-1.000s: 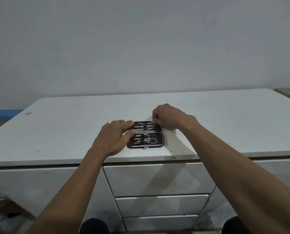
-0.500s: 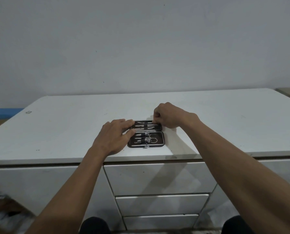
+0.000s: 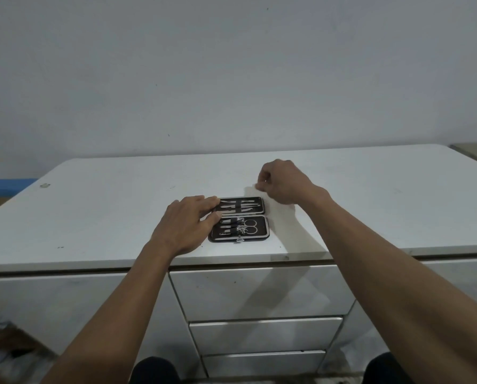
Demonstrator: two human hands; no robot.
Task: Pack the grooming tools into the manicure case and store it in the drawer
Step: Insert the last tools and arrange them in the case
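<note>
Left hand [image 3: 188, 224], fingers straight and flat, presses on the left edge of the open black case [image 3: 239, 219], which lies near the front edge of the white cabinet top [image 3: 120, 206], at about 6 o'clock on it. Right hand [image 3: 283, 180] hovers at 1 o'clock from the case, just off its far right corner, fingers curled with thumb and fingertips pinched together; whether anything is between them I cannot tell. Metal tools [image 3: 238, 206] sit strapped in both halves, scissors [image 3: 250, 227] in the near half, and no writing or brand can be read.
</note>
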